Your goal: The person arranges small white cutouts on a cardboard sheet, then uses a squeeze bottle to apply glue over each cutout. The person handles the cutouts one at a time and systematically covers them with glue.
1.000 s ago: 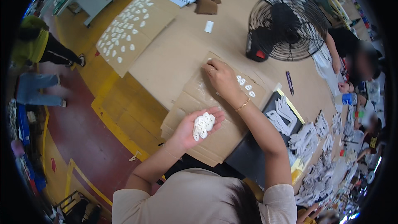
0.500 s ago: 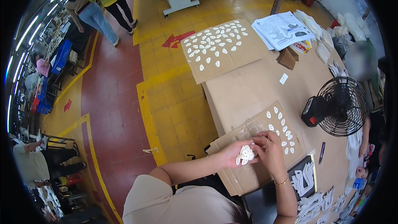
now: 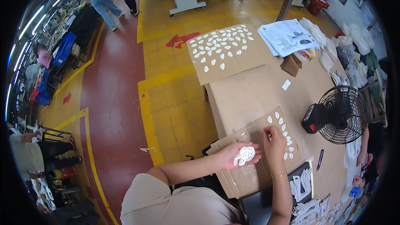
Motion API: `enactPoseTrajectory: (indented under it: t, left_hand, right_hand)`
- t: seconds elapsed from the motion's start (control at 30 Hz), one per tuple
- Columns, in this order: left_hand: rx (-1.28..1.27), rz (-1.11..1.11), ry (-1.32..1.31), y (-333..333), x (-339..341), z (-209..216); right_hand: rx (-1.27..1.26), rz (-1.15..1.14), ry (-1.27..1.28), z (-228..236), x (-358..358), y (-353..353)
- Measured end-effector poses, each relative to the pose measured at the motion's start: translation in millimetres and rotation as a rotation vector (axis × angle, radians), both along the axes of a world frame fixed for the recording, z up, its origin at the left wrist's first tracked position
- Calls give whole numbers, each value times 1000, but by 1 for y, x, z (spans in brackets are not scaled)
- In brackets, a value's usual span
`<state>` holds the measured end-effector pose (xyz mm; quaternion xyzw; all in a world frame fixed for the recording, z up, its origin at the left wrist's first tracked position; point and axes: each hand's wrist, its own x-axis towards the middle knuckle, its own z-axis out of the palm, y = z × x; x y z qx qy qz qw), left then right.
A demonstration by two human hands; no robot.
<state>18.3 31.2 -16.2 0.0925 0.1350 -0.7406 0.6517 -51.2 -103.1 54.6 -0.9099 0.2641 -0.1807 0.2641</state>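
Note:
My left hand (image 3: 227,156) is palm up and cupped around a small pile of white oval pieces (image 3: 245,155) with dark dots on them. Just to its right, my right hand (image 3: 274,143) hovers over the near cardboard sheet (image 3: 237,139), fingers pinched together. Whatever those fingertips hold, if anything, is too small or hidden to make out. Along the right part of that sheet lie more white oval pieces (image 3: 284,127) in rough rows, some of them next to or behind my right hand.
A second cardboard sheet (image 3: 233,68) full of similar pieces lies at the table's far left. Printed papers (image 3: 287,37), a black fan (image 3: 339,114) and a pen (image 3: 320,159) are on the table. White cut-outs (image 3: 302,185) lie near right. People (image 3: 100,0) walk in the aisle.
My right hand has left the pile in my left palm and moved right, over the laid pieces. The left hand stays almost in place. The walking people are farther off.

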Motion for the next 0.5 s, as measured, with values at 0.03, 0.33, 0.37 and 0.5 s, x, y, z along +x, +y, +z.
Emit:
enactPoseTrajectory:
  t: [0.03,0.33,0.37,0.5]
  left_hand:
    - [-18,-4,1,1,1,0]
    - [33,-62,-15,11,-1,2]
    - [21,-54,0,11,-1,0]
    - [65,-27,-14,10,4,9]
  right_hand:
    - [-155,63,-9,-5,7,-5]
    - [-565,269,121,-17,16,-12]
    - [-545,235,89,-9,15,-9]
    - [62,238,15,10,-5,9]
